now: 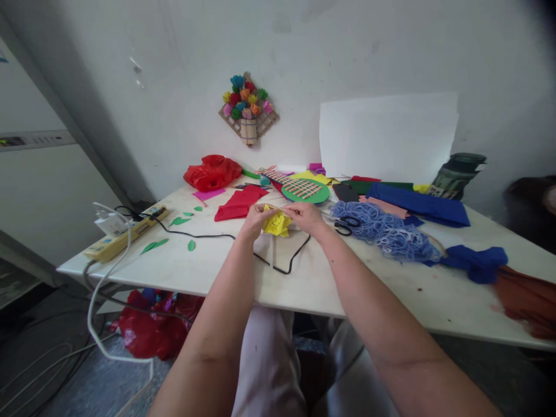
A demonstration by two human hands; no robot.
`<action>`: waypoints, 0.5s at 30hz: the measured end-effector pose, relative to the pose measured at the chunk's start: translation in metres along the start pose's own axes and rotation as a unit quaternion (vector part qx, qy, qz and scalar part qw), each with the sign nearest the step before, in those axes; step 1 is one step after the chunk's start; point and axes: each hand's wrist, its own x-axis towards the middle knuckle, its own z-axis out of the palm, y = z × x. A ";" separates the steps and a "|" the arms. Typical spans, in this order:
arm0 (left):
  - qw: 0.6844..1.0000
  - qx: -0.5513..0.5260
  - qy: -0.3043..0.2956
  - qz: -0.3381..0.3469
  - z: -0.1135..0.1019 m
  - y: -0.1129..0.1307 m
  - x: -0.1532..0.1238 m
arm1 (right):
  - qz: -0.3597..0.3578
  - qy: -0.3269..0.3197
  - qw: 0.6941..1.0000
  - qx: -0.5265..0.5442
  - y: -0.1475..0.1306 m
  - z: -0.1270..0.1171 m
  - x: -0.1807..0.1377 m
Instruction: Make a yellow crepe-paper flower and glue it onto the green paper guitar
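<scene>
Both hands meet over the middle of the white table (226,275). My left hand (255,221) is closed, its fingers pinching the left side of a yellow crepe-paper flower (277,223). On the other side, my right hand (307,216) pinches at the flower's upper right edge, where a thin pale strip or stem seems to run between the two hands. The fingertips partly cover what they grip. Just behind lies folded red paper (241,202). A green round-ended board with a stick lattice (305,189) rests beyond my right hand.
Blue yarn (386,229) and black-handled scissors (346,225) lie to the right, near blue paper (423,205) and a dark bottle (457,176). Green paper leaves (179,221) and a yellow power strip (130,233) are left. A black cable (204,236) crosses the table.
</scene>
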 end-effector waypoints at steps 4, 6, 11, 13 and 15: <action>1.000 0.008 0.001 0.002 -0.001 -0.001 0.001 | -0.027 0.016 0.999 -0.017 0.003 0.001 0.002; 1.000 0.011 -0.001 0.000 -0.001 0.000 0.001 | -0.043 0.026 0.998 -0.030 0.004 0.002 0.002; 1.000 0.020 -0.010 0.002 0.001 0.004 -0.001 | -0.075 0.054 0.994 -0.058 0.003 0.003 0.001; 0.999 0.029 -0.015 0.008 0.001 0.005 -0.001 | -0.081 0.062 0.993 -0.059 0.003 0.003 0.000; 0.999 0.036 -0.017 0.016 0.001 0.005 -0.002 | -0.081 0.068 0.993 -0.051 0.003 0.004 0.000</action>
